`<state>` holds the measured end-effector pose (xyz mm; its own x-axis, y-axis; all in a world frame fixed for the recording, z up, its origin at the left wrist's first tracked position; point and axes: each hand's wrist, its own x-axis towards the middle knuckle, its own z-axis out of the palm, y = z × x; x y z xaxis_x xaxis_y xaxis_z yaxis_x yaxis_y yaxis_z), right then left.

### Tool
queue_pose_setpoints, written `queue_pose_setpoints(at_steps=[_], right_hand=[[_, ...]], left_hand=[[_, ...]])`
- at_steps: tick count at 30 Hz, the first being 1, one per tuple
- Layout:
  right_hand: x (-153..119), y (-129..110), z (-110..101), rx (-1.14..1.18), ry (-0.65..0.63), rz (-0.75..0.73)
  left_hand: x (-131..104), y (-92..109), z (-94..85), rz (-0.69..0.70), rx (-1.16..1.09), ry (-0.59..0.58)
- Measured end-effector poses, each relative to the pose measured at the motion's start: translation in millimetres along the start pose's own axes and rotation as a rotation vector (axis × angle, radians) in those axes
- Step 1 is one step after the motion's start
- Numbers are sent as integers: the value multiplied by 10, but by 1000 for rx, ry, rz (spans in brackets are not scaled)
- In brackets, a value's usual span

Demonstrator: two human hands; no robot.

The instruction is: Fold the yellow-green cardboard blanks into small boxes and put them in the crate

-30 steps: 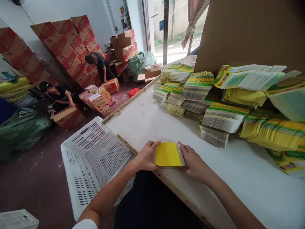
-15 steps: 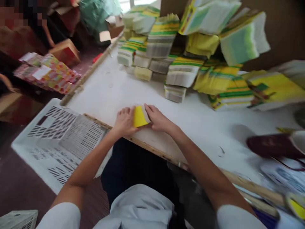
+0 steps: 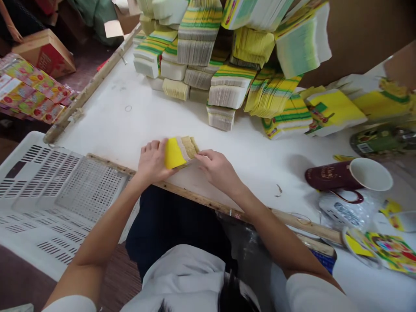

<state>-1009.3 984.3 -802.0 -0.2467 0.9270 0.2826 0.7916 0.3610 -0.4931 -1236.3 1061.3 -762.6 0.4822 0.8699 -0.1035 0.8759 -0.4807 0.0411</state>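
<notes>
A small stack of flat yellow card pieces (image 3: 174,152) is held over the front part of the white table. Its right end is fanned into a stepped row of pale edges. My left hand (image 3: 152,164) is closed round the left end of the stack, thumb along the near side. At the fanned end, my right hand (image 3: 218,170) pinches the edges between thumb and fingers. Beyond my hands rise piles of similar yellow, green and white card bundles (image 3: 232,86), some leaning and overlapping.
A white plastic crate (image 3: 69,149) stands left of the table's wooden edge (image 3: 191,196). On the right lie a dark red mug (image 3: 331,175) on its side, a jar (image 3: 373,141) and clear plastic wrapping (image 3: 346,210). Far left, another person's hand (image 3: 14,34) touches a cardboard box (image 3: 47,52).
The view has shifted, so the table sits further left and looks sharper. The stack's right end has fanned out, and my right hand has drawn back to its outer edge.
</notes>
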Motion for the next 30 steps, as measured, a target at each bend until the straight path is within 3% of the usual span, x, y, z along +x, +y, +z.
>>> queue_pose_setpoints(at_steps=[11, 18, 25, 30], right_hand=[[-117, -33, 158, -173, 170, -17], [-122, -99, 154, -151, 109, 48], [-113, -110, 170, -184, 161, 51], [-5, -90, 191, -189, 72, 97]], left_hand=[[12, 15, -25, -18, -14, -8], [10, 15, -23, -25, -38, 2], [7, 7, -19, -20, -32, 10], [6, 12, -25, -20, -25, 7]])
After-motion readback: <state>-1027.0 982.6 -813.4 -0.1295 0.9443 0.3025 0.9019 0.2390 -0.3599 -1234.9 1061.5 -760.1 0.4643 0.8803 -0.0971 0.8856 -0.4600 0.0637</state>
